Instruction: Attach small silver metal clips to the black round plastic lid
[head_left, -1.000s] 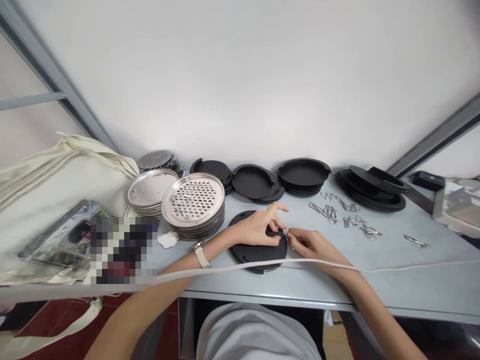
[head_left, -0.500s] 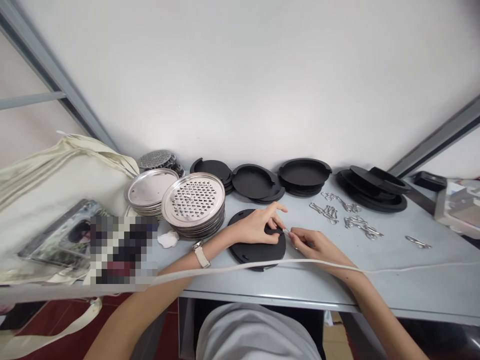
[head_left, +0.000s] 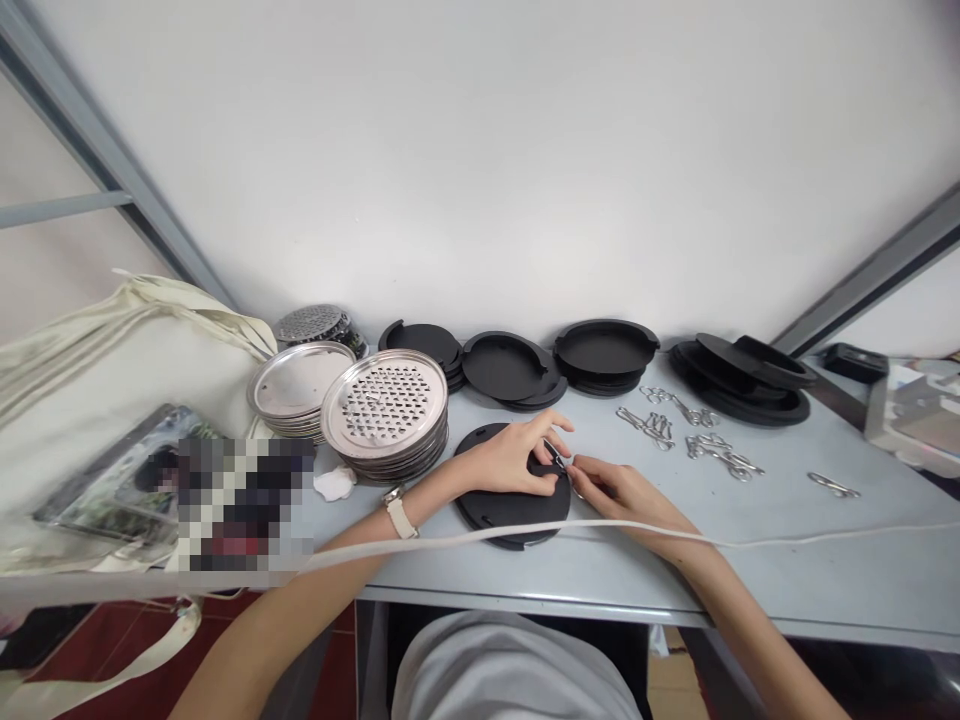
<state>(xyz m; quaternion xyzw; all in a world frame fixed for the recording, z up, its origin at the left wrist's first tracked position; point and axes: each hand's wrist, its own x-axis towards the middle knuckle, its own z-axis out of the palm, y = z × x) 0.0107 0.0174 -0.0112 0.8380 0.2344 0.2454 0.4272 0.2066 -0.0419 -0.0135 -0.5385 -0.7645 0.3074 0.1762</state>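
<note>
A black round plate (head_left: 495, 508) lies on the table in front of me. My left hand (head_left: 517, 458) rests across its top and holds it, thumb and bent fingers around a slot near the plate's right edge. At that slot a small bent-wire metal clip (head_left: 556, 455) reaches over the plate. My right hand (head_left: 607, 485) pinches the outer end of this clip between thumb and forefinger, just off the plate's rim. The fingers partly hide the clip.
Stacked perforated metal discs (head_left: 386, 405) and plain metal discs (head_left: 300, 385) stand to the left. Black round trays (head_left: 606, 350) line the wall. Loose wire clips (head_left: 724, 452) lie to the right. A white cord (head_left: 480, 533) crosses in front; a cream bag (head_left: 97, 360) sits far left.
My right hand has moved slightly left with the clip, which now reaches further in over the plate's slot. My left hand stays on the plate.
</note>
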